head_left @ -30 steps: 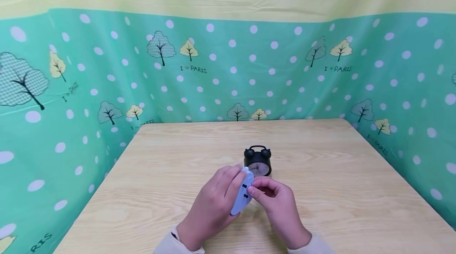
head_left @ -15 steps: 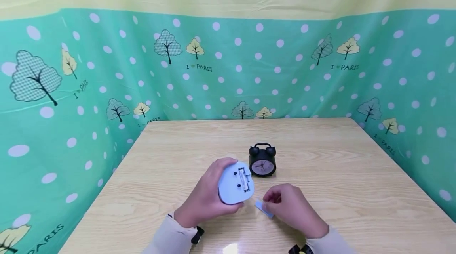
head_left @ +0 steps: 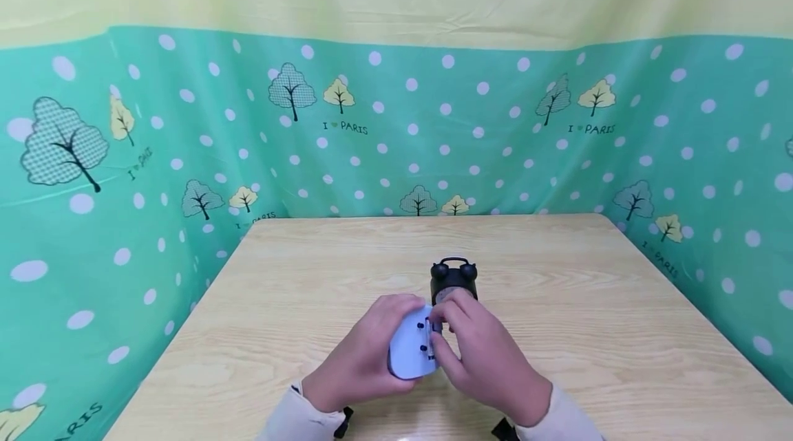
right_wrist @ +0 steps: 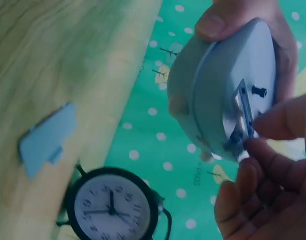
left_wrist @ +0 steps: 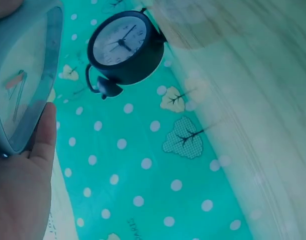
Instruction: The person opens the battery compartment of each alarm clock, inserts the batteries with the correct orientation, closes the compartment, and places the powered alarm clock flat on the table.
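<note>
Blue clock (head_left: 406, 348) tilts above table (head_left: 310, 276), dotted cloth (head_left: 384, 173) behind.

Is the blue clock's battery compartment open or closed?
Open: the battery compartment is exposed, while its cover lies apart on the table.

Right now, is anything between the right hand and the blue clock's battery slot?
Nothing visible: the right hand is at the battery slot on the blue clock, its cover lies apart on the table, and the black clock stands beyond.

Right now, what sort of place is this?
Probably a makeshift indoor workspace: printed cloth hangs on three sides of a wooden table, with a black clock on it and a blue clock held above.
</note>
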{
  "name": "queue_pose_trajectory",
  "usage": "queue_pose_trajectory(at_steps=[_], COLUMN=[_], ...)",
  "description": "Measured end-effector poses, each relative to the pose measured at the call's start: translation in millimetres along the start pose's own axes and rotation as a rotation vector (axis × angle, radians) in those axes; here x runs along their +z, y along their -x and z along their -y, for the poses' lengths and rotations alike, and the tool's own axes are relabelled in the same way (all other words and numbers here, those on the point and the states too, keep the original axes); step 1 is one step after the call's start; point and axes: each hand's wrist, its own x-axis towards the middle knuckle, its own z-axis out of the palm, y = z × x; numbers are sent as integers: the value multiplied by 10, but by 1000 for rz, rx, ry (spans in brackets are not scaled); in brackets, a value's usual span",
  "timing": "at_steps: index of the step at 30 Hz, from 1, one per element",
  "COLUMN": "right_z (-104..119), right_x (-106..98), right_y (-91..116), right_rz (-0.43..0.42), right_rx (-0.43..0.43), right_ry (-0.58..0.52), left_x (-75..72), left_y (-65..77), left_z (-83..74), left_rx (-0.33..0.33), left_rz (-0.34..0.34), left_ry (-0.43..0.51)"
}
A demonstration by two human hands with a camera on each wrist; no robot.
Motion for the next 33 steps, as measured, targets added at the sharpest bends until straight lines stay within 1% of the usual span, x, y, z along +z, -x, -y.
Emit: queue_pose_trajectory(at_steps=[2, 4, 6, 8, 10, 12, 15, 18, 20, 22, 24, 26, 30, 33], right_z=[11, 12, 1, -15, -30, -39, -38, -28, -20, -15, -15, -20, -27, -33], right_x=[48, 88, 117, 127, 129, 132, 142, 170, 192, 209, 215, 214, 216, 237], right_y=[11, 28, 42, 43, 32, 25, 20, 23, 39, 55, 71, 77, 71, 75], right_rz=[16, 15, -5, -36, -61, -52, -20, 9, 11, -4, -22, -35, -22, -11], right_rx=[13, 27, 19, 7, -21, -33, -10, 5, -7, -11, -7, 7, 28, 48], right_ry=[-18, -30, -44, -44, -46, -51, -65, -101, -118, -138, -142, -137, -131, -151], left_x=[-9, -23, -36, -49, -56, -57, -54, -55, -61, -75, -91, -106, -102, -85], left_y=[-4, 0, 12, 25, 35, 42, 48, 46, 38, 37, 37, 41, 48, 44], left_z=[9, 16, 24, 25, 24, 25, 27, 29, 25, 24, 22, 25, 29, 20], left_rx=[10, -10, -33, -66, -79, -77, -62, -49, -57, -79, -104, -114, -76, -49], left_rz=[-13, -19, -26, -17, -1, 16, 47, 69, 70, 68, 61, 58, 73, 103], left_ry=[-20, -30, -26, -10, 7, 21, 41, 50, 53, 56, 63, 77, 83, 86])
